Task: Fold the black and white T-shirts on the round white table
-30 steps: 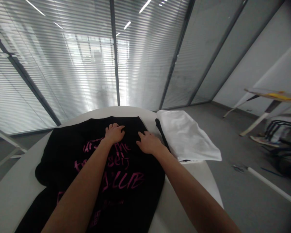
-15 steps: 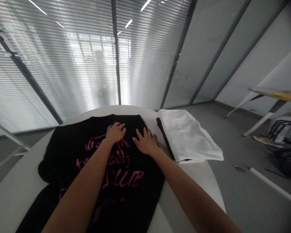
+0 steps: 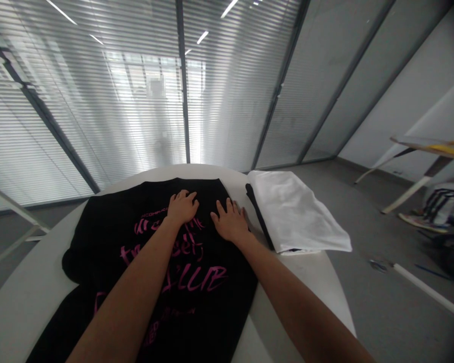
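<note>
- I see the left hand [image 3: 183, 207] palm down on the cloth near the shirt's far edge, fingers slightly bent, thumb out to the side; it covers part of the print's upper lines.
- The right hand [image 3: 230, 220] lies just beside it, a gap between them, with its fingers fanned out near the shirt's right edge. From here I make out neither hand gripping anything.
- Under both hands is the black shirt [image 3: 219, 325], spread over the middle of the table, its near end running out of my view beneath the forearms.
- Its magenta lettering [image 3: 199, 280] faces up, partly hidden by the left forearm.
- To the right of the shirt I have a folded white cloth [image 3: 295, 212], with black fabric [image 3: 260, 217] showing along its left side.
- All of this rests on a rounded white table [image 3: 22, 302].
- Beyond the table, horizontal blinds [image 3: 227, 116] fill a framed glass partition.
- Off to my right, a second table [image 3: 419, 145] bears something yellow [image 3: 452, 149], and a white pole [image 3: 431, 292] shows over the gray floor [image 3: 393, 322].
</note>
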Motion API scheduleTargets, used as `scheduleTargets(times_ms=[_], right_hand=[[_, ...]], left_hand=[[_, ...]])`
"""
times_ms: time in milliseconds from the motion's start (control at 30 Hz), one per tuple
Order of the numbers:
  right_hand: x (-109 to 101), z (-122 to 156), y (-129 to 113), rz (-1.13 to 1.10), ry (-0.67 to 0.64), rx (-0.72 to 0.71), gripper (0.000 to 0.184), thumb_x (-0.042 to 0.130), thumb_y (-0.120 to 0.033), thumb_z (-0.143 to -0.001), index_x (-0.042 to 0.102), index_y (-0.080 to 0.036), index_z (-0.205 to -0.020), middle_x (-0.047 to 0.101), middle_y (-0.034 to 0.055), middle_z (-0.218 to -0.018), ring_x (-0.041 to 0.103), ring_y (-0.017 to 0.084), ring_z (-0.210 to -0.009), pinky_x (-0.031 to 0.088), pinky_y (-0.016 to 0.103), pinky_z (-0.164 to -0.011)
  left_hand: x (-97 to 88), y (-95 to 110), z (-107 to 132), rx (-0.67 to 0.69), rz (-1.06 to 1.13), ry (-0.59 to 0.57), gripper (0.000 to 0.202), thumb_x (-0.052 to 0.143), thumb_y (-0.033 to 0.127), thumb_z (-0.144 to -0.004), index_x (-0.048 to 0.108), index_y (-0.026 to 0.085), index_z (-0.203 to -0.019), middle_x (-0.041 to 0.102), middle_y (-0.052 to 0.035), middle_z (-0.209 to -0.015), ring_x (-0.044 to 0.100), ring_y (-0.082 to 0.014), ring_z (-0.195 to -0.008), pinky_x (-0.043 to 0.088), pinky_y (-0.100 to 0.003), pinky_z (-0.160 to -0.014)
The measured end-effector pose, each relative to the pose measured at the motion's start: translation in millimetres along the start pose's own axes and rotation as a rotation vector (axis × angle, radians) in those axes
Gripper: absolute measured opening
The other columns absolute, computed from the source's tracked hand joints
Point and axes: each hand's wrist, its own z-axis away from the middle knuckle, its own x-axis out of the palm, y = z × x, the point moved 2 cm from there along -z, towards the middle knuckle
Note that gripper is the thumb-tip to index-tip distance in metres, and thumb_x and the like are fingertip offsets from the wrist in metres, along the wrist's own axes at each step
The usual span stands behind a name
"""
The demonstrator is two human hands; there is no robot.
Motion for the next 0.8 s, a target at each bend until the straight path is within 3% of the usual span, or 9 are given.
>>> scheduleTargets(times_ms=[233, 467, 533, 633, 800], right_hand=[[0.2, -1.7, 0.1, 0.010, 0.004, -0.005, 0.065, 0.023, -0.056, -0.096, 0.029, -0.022, -0.151, 0.020, 0.0189, -0.157, 0.017, 0.037, -0.144, 0.013, 0.058, -0.111], [-1.6, -1.2, -1.3, -0.002, 0.007, 0.023, 0.064, 0.024, -0.055, -0.096, 0.029, -0.023, -0.151, 0.020, 0.0167, -0.158, 0.017, 0.036, -0.144, 0.012, 0.057, -0.111], [-3.1, -0.4, -1.8, -0.004, -0.007, 0.023, 0.064, 0.023, -0.055, -0.096, 0.029, -0.023, -0.151, 0.020, 0.0167, -0.158, 0.017, 0.036, -0.143, 0.012, 0.057, -0.111], [-4.1, -0.2, -2.0, 0.000, -0.015, 0.028, 0.064, 0.023, -0.055, -0.096, 0.028, -0.023, -0.151, 0.019, 0.0168, -0.158, 0.018, 0.036, -0.143, 0.012, 0.057, -0.111], [-5.0, -1.4, -1.7, 0.006, -0.031, 0.025, 0.064, 0.024, -0.054, -0.096, 0.028, -0.022, -0.151, 0.020, 0.0172, -0.158, 0.018, 0.036, -0.143, 0.014, 0.058, -0.110]], left_hand=[[-11.8, 4.3, 15.7, 0.010, -0.090, 0.068, 0.044, 0.034, 0.036, -0.094, 0.060, 0.023, -0.127, 0.058, -0.0118, -0.123, 0.055, -0.0258, -0.112, 0.039, -0.042, -0.097], [-40.3, -26.1, 53.8, 0.152, -0.167, -0.154, 0.052, 0.036, 0.046, -0.094, 0.050, 0.026, -0.139, 0.053, -0.0125, -0.137, 0.041, -0.0327, -0.131, 0.033, -0.051, -0.103], [-51.4, -42.0, 71.3, 0.131, -0.182, -0.171, 0.053, 0.036, 0.049, -0.093, 0.049, 0.027, -0.140, 0.051, -0.0121, -0.140, 0.034, -0.0337, -0.137, 0.029, -0.052, -0.107], [-68.7, -68.3, 107.0, 0.051, -0.220, -0.091, 0.053, 0.038, 0.049, -0.092, 0.050, 0.028, -0.139, 0.047, -0.0116, -0.143, 0.027, -0.0344, -0.141, 0.027, -0.052, -0.110], [-80.0, -97.7, 171.9, -0.044, -0.153, -0.037, 0.054, 0.038, 0.052, -0.092, 0.052, 0.029, -0.138, 0.052, -0.0106, -0.137, 0.039, -0.0320, -0.134, 0.034, -0.050, -0.108]])
